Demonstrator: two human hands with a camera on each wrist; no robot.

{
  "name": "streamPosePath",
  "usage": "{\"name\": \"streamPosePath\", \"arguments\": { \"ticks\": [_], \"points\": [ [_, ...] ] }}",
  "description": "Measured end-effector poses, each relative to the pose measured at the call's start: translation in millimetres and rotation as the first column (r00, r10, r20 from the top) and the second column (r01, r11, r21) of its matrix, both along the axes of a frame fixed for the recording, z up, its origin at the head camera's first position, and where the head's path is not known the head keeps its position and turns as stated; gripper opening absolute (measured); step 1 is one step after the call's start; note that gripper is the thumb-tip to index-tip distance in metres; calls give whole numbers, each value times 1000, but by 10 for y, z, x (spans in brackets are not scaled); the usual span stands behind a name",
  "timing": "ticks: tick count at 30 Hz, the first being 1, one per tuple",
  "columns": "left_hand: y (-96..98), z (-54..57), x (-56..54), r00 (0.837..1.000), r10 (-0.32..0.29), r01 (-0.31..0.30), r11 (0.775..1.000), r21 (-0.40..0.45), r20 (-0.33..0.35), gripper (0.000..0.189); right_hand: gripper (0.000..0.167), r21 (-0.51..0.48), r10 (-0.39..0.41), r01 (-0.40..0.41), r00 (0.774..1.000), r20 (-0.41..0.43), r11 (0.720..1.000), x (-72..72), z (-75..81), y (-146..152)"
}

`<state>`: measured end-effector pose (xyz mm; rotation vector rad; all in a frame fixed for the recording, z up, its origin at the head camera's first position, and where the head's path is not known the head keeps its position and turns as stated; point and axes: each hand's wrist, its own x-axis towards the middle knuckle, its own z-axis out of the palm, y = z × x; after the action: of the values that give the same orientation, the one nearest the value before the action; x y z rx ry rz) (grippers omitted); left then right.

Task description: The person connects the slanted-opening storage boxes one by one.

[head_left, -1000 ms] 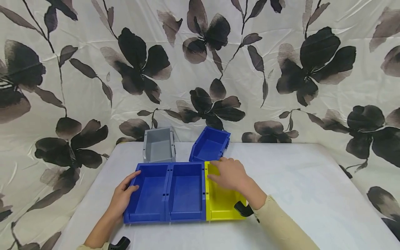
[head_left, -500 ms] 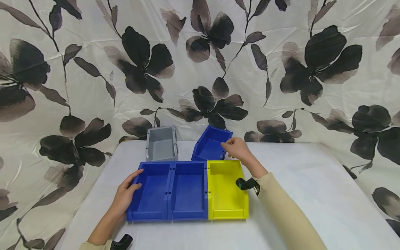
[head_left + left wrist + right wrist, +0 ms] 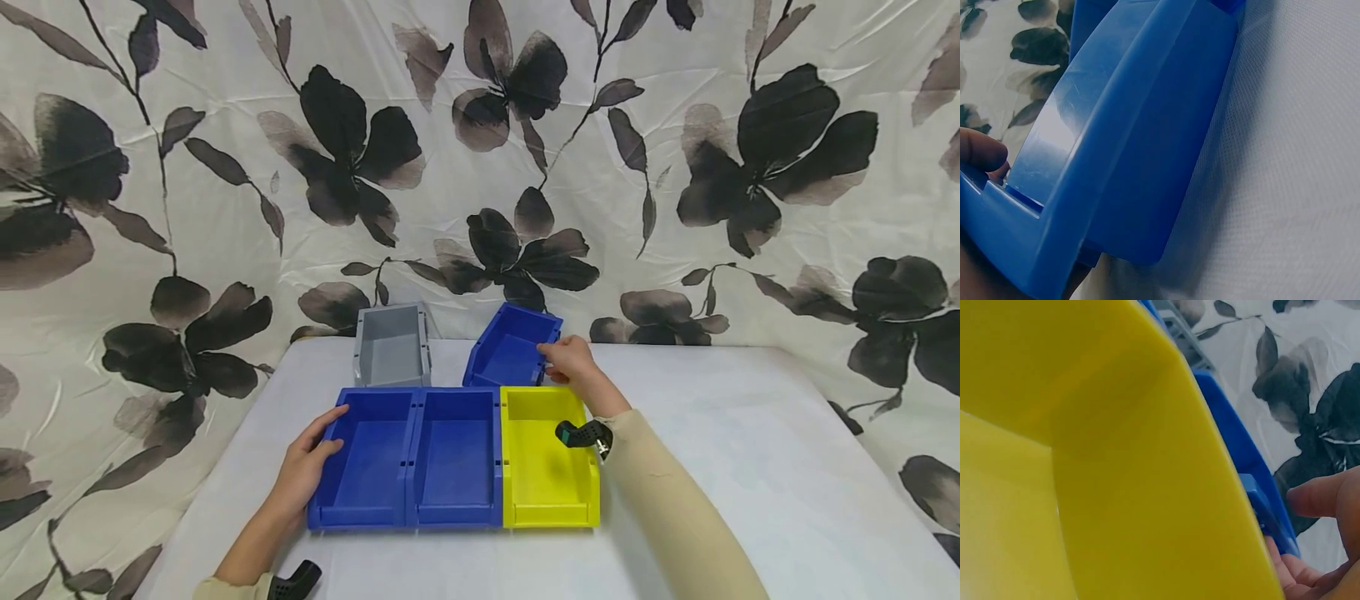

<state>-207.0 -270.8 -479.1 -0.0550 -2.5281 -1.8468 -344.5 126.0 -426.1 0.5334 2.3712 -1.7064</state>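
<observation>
Two blue storage bins, a left one (image 3: 369, 467) and a middle one (image 3: 457, 458), stand side by side with a yellow storage bin (image 3: 536, 471) against their right side. My left hand (image 3: 298, 471) grips the left bin's outer wall near its back corner; in the left wrist view a finger (image 3: 984, 150) shows over the blue rim (image 3: 1094, 144). Behind the yellow bin, a tilted blue storage bin (image 3: 510, 343) has my right hand (image 3: 573, 365) at its right edge. In the right wrist view, the thumb (image 3: 1319, 495) and fingers pinch around that edge, partly hidden by the yellow wall (image 3: 1160, 481).
A grey storage bin (image 3: 392, 346) stands behind the row, left of the tilted blue bin. White cloth covers the table (image 3: 720, 467). A flowered curtain (image 3: 637, 250) hangs right behind the table's back edge.
My right hand has left the yellow bin's back left corner, moved back and right, and taken hold of the rear blue bin's right edge. My left hand keeps its grip.
</observation>
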Motion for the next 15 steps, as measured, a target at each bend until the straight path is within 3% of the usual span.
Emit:
{"name": "streamPosePath", "arguments": {
  "ticks": [10,15],
  "points": [
    [17,0,-1,1000,7,-7,1000,-7,0,48,37,-120,-39,37,999,-17,992,-63,-80,-6],
    [11,10,4,1000,9,-8,1000,-16,6,49,49,-204,-124,102,987,-100,974,-58,-101,-18]
  ]
}}
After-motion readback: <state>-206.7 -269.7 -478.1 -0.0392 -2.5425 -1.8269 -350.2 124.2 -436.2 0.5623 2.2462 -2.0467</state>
